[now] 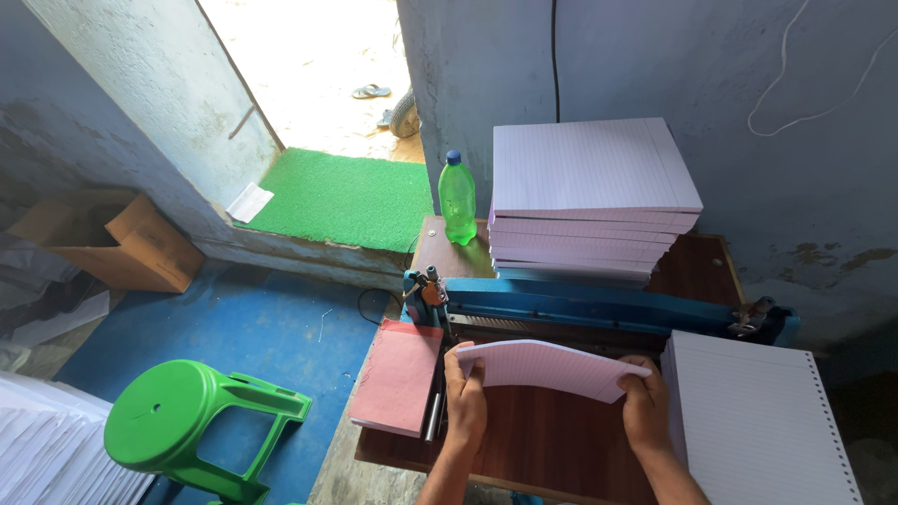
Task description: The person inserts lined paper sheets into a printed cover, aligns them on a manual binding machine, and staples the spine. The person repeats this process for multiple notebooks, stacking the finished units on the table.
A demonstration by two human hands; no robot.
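Both my hands hold a thin bundle of lined white paper (547, 367) just above the wooden table (543, 449). My left hand (465, 393) grips its left end and my right hand (644, 404) grips its right end. The bundle bows upward and sits right in front of the blue punching machine (599, 309). A stack of punched lined sheets (758, 421) lies to the right of my right hand. A pink-covered pad (398, 374) lies to the left of my left hand.
A tall pile of lined paper (589, 201) stands behind the machine, next to a green bottle (457, 198). A green plastic stool (187, 421) lies tipped on the blue floor. A cardboard box (122, 243), a green doormat (341, 198) and white paper stacks (47, 449) are at the left.
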